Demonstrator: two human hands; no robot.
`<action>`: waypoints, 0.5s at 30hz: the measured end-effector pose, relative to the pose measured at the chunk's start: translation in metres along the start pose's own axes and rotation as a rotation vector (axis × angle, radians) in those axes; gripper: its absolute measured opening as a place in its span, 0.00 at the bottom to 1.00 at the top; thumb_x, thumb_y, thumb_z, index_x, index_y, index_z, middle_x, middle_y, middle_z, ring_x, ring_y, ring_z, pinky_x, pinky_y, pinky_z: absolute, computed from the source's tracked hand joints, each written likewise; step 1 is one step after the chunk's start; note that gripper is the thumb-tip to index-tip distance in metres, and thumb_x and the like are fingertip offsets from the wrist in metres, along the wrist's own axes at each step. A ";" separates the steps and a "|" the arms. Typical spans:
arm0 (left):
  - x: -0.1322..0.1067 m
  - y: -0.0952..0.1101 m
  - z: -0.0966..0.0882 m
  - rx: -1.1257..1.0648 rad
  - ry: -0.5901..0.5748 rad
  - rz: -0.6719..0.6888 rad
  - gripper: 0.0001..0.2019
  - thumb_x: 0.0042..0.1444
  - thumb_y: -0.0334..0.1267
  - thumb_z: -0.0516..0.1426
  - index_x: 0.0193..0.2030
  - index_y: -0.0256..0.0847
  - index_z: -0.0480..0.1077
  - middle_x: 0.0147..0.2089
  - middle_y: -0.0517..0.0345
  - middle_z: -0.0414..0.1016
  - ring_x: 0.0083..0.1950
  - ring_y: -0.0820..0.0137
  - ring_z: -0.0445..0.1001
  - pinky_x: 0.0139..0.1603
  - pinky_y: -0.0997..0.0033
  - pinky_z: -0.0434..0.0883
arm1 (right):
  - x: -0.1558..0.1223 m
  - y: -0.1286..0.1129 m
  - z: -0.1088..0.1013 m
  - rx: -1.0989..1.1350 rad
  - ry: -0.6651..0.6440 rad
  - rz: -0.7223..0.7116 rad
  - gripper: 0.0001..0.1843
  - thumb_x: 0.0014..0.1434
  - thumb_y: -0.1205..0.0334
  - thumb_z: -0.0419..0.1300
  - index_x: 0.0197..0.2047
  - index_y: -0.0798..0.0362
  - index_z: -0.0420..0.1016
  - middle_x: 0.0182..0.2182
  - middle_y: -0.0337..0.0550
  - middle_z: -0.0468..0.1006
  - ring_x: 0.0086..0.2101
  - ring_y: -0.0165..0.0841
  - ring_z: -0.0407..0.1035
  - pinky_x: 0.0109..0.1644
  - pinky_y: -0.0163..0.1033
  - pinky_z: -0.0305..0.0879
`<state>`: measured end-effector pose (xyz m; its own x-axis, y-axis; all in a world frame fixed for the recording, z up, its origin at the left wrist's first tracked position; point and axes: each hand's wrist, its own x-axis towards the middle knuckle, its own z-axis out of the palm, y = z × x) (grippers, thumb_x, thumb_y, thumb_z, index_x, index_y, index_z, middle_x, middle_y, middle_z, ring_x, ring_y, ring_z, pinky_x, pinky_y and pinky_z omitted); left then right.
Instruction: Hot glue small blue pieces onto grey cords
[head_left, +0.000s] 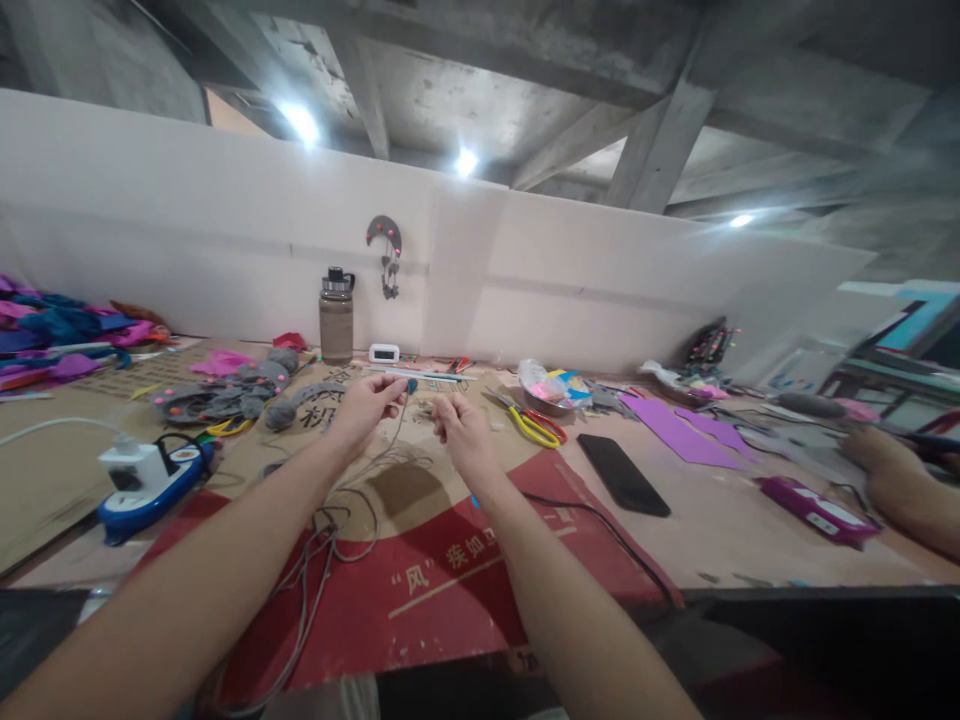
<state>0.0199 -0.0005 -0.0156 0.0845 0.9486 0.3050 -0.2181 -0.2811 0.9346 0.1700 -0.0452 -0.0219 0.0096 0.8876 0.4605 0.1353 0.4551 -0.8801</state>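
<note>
My left hand (pixel 367 408) pinches a small dark blue piece (pixel 412 385) between thumb and fingertips. From that piece a thin grey cord hangs down toward a loose tangle of grey cord (pixel 324 578) on the cardboard. A short gap to the right, my right hand (pixel 459 430) is closed with its fingertips together; whatever it holds is too small to make out. Both hands are raised over the brown and red cardboard (pixel 450 610). Grey crescent shapes with pink dots (pixel 240 392) lie to the left of my left hand.
Yellow-handled scissors (pixel 534 428) and a black phone (pixel 622 473) lie right of my hands. A bottle (pixel 337 318) stands behind, by the white partition (pixel 480 270). At left is a blue power strip (pixel 154 500). Another person's hand (pixel 885 465) rests at far right.
</note>
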 end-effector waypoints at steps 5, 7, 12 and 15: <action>-0.001 0.004 0.001 0.084 0.039 0.110 0.13 0.44 0.44 0.62 0.30 0.35 0.71 0.22 0.62 0.67 0.22 0.78 0.61 0.22 0.77 0.57 | 0.030 0.003 0.010 -0.068 0.040 -0.017 0.21 0.47 0.57 0.61 0.43 0.52 0.62 0.33 0.38 0.70 0.32 0.28 0.64 0.36 0.35 0.61; -0.003 0.005 0.001 0.154 0.056 0.165 0.12 0.46 0.44 0.61 0.31 0.36 0.72 0.22 0.61 0.67 0.21 0.78 0.61 0.22 0.76 0.57 | 0.036 0.005 0.018 -0.015 -0.041 0.025 0.24 0.46 0.56 0.62 0.45 0.52 0.59 0.32 0.37 0.70 0.31 0.28 0.65 0.35 0.35 0.61; -0.008 0.008 0.005 0.234 0.052 0.203 0.11 0.48 0.43 0.59 0.33 0.36 0.72 0.23 0.62 0.68 0.22 0.77 0.61 0.22 0.76 0.58 | 0.032 0.013 0.029 0.291 -0.128 0.119 0.18 0.48 0.56 0.61 0.40 0.52 0.61 0.26 0.34 0.71 0.26 0.26 0.67 0.34 0.35 0.64; -0.010 0.007 0.010 0.111 0.004 0.146 0.10 0.48 0.42 0.60 0.32 0.36 0.71 0.21 0.63 0.66 0.21 0.78 0.61 0.22 0.76 0.58 | 0.028 0.015 0.024 0.367 -0.101 0.116 0.12 0.49 0.57 0.60 0.34 0.53 0.64 0.25 0.33 0.70 0.24 0.24 0.65 0.32 0.34 0.65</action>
<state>0.0273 -0.0135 -0.0099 0.0553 0.8969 0.4388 -0.1191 -0.4304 0.8948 0.1482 -0.0116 -0.0248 -0.0959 0.9289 0.3577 -0.2242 0.3299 -0.9170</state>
